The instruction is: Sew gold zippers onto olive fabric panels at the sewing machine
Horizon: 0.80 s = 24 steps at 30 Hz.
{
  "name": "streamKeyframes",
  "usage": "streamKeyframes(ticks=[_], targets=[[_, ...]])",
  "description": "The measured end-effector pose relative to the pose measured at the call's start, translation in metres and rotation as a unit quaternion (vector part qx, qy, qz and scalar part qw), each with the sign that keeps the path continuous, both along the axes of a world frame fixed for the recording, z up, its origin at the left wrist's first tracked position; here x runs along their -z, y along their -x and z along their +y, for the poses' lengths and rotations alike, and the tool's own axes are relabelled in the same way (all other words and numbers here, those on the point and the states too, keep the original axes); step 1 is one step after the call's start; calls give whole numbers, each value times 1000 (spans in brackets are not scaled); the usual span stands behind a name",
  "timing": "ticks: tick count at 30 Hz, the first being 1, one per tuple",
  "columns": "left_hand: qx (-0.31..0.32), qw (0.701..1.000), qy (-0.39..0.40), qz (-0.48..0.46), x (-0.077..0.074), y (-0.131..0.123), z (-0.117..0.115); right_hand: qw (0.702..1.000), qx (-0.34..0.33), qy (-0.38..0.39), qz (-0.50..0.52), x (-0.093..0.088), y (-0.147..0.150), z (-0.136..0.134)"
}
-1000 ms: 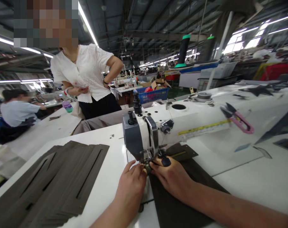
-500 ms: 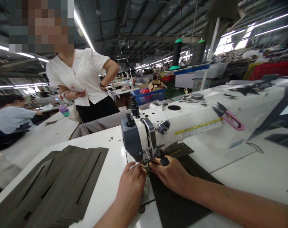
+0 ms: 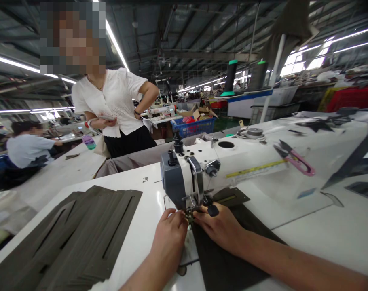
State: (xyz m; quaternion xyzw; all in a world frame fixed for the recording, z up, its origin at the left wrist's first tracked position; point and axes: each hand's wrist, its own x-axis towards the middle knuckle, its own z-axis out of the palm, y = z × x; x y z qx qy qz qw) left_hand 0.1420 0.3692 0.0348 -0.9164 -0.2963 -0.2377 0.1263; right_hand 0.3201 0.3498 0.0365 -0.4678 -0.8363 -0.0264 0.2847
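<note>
A sewing machine (image 3: 184, 178) stands before me, its presser foot low over the white table. Beneath the needle area and to its right lies a dark olive fabric panel (image 3: 223, 254). My right hand (image 3: 222, 226) rests on this panel, with its fingers held together and their tips pressing the edge by the foot. Just left of the foot, my left hand (image 3: 172, 232) is closed, fingertips pinched near the fabric edge; what lies between them is hidden. A stack of olive fabric pieces (image 3: 81, 234) with long slots is spread on the table at the left.
Pink thread snips (image 3: 296, 157) lie against the machine arm, above a yellow measuring tape (image 3: 253, 169). A person in a white top (image 3: 114, 101) stands beyond the table, and another person (image 3: 30, 145) sits at the far left. A blue crate (image 3: 193, 126) and thread cones (image 3: 230, 79) are behind.
My view has shifted slightly, so the surroundings appear a little further right and lower. Both hands stay beside the presser foot, with barely any movement of the fabric panel.
</note>
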Motion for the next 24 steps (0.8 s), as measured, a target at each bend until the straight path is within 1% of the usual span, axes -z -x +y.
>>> streamKeyframes(ticks=[3,5,7,8,9,10,11,13,14,15,16,17,18,19,20,21,22,24], targets=[[1,1000,6,-7,-1,0,3,1000,-18,-2,-5,0,-13,2],[-2,1000,10,-14,-6,1,3,999,22,-29,-36,2,-27,-2],[-8,1000,16,-21,-15,5,-3,992,85,-58,-77,4,-41,-18],[-11,999,20,-27,-20,8,-8,988,103,-63,-92,5,-46,-29],[-11,999,27,-34,-25,12,-15,988,103,-55,-103,4,-48,-43],[-7,998,38,-41,-28,16,-24,990,85,-40,-102,3,-48,-58],[1,997,50,-52,-30,20,-33,994,56,-18,-94,-1,-45,-73],[20,993,85,-76,-30,24,-54,996,24,70,-44,-15,-36,-95],[25,990,108,-88,-29,24,-63,990,6,138,-5,-24,-30,-102],[26,985,137,-102,-28,24,-70,976,-6,214,41,-35,-24,-104],[25,977,175,-120,-27,22,-75,952,-2,288,101,-46,-20,-102],[21,965,222,-141,-27,19,-78,919,-6,353,172,-56,-17,-98],[16,948,272,-163,-29,16,-79,879,-17,409,247,-65,-16,-92],[9,932,311,-188,-31,13,-78,842,-22,444,306,-72,-16,-86],[3,920,331,-211,-34,10,-75,816,-32,463,345,-78,-17,-81],[-6,915,330,-232,-37,7,-71,806,-41,468,360,-81,-19,-78],[-17,918,309,-247,-39,6,-67,814,-49,460,351,-84,-21,-76],[-20,939,242,-244,-42,4,-57,861,-64,417,285,-87,-23,-76]])
